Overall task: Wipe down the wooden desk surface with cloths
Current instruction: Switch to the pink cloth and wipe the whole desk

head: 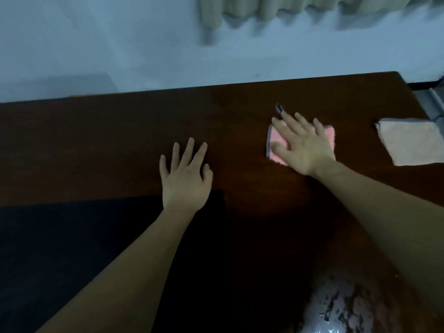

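Note:
A dark brown wooden desk (120,140) fills the middle of the view. On its right half lies a folded pink cloth (275,150) with a grey edge and a small dark tag at its far corner. My right hand (302,145) lies flat on this cloth, fingers spread and straight. My left hand (186,176) rests on the bare wood near the middle of the desk, fingers spread, holding nothing. A second folded cloth, cream coloured (413,140), lies at the desk's right edge, apart from both hands.
A black mat (84,236) covers the near left part of the desk under my left forearm. A pale wall (120,44) runs behind the desk's far edge, with a beige curtain (264,8) hanging at the top. A patterned garment (348,308) shows at the bottom.

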A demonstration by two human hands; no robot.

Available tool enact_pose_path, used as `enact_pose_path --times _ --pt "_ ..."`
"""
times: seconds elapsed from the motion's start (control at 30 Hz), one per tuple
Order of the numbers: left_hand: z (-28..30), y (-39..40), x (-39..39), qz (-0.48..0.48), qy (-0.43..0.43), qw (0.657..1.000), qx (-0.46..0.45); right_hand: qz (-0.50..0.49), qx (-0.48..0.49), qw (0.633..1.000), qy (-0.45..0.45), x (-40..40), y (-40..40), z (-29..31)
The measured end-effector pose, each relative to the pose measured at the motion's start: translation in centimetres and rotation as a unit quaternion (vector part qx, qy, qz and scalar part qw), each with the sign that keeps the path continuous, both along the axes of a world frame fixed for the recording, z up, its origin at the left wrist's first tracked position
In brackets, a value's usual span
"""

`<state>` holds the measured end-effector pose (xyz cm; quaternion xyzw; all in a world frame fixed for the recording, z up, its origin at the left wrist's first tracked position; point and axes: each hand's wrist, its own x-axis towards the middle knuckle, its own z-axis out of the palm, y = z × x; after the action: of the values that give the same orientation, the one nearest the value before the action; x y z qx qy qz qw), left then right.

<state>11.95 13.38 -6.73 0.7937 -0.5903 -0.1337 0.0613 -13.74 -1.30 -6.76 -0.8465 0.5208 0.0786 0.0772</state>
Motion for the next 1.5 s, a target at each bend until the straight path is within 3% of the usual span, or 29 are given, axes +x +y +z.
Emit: enact_pose_path --times 0.1,0.3,0.4,0.63,0.87,1.23,1.4,1.5 --pt "0.1 0.0 -0.3 0.004 -0.003 1.0 -0.001 -0.02 0.007 1.0 -0.006 0.8 -0.7 0.2" --pt "0.8 -0.4 -1.1 0.01 -0.053 0.998 0.038 0.108 0.049 0.993 0.004 -2.5 7.0 1.6" --pt "1.4 -0.8 -2.6 0.017 -0.035 0.998 0.047 0.131 0.066 0.989 -0.001 -5.2 8.9 1.4" --pt "1.0 -2.9 -10.5 -0.02 0.013 0.999 0.03 0.117 0.053 0.991 -0.026 -6.3 4.2 1.1" --pt "0.4 -2.9 -11.0 0.0 -0.002 1.0 0.018 0.026 -0.008 0.999 -0.034 -3.6 -4.1 0.0" --pt "0.4 -2.9 -11.3 0.01 -0.001 1.0 0.003 0.162 0.071 0.984 -0.034 -9.2 7.5 1.7" --pt "0.4 -2.9 -11.1 0.009 0.0 1.0 0.003 0.184 0.054 0.981 -0.028 -9.6 4.9 1.0" --pt "0.2 -2.8 -11.0 0.005 0.001 1.0 -0.008 0.145 0.021 0.989 -0.019 -8.7 0.5 0.7"
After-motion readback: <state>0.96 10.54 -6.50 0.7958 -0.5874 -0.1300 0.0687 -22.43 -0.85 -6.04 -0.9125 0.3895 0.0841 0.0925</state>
